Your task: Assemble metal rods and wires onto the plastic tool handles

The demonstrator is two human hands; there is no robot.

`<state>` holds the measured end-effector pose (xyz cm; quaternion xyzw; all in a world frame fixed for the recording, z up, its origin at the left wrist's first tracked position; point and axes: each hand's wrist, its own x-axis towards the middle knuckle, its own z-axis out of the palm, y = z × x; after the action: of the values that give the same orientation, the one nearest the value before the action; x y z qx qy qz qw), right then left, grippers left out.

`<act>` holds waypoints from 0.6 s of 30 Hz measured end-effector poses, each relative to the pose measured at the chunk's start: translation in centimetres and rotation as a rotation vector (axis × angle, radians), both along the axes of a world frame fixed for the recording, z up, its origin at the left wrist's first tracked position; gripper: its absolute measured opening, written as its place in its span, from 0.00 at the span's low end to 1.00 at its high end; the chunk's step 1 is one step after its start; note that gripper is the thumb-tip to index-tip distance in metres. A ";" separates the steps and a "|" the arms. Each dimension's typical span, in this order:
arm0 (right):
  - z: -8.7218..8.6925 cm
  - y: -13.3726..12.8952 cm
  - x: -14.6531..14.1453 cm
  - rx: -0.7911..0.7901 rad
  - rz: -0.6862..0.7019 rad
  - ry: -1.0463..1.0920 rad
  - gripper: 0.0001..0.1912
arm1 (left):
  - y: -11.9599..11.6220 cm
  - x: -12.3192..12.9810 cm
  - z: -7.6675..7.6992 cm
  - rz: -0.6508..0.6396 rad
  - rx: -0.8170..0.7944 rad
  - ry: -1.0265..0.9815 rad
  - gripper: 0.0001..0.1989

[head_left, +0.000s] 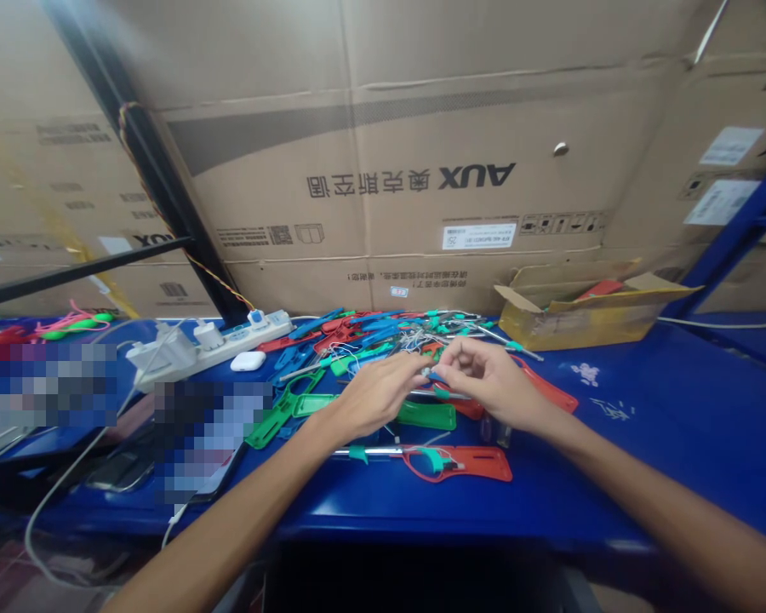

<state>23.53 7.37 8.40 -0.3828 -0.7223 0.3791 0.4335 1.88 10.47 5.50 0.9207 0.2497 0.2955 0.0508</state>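
Note:
My left hand (380,392) and my right hand (488,379) meet over the middle of the blue table, fingertips pinched close together. Something small and pale, with a bit of blue, shows between them, too small to name. Just below lies a red long-nosed lighter half-shell (485,462) with a metal tube (383,452) and a teal trigger (435,461) in it. Under my hands are a green half-shell (426,415) and another metal tube, partly hidden. A second green shell (279,417) rests left of my left hand.
Behind my hands spreads a pile of red, blue and green lighter parts (357,328). An open cardboard box (587,323) stands at the back right. A power strip (179,362), a white earphone case (248,361) and a phone (220,443) lie on the left. Cardboard walls the back.

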 end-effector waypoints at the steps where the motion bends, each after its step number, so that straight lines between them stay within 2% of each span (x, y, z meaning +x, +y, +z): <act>1: 0.0 0.0 0.0 -0.002 0.004 0.001 0.20 | 0.0 0.0 0.0 0.003 -0.006 0.000 0.15; 18: 0.0 0.3 0.2 -0.019 0.004 0.029 0.21 | -0.1 0.0 0.1 0.000 -0.042 -0.008 0.15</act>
<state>23.72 7.71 8.40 -0.3801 -0.7131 0.3923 0.4394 1.86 10.33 5.62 0.9182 0.2559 0.2940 0.0711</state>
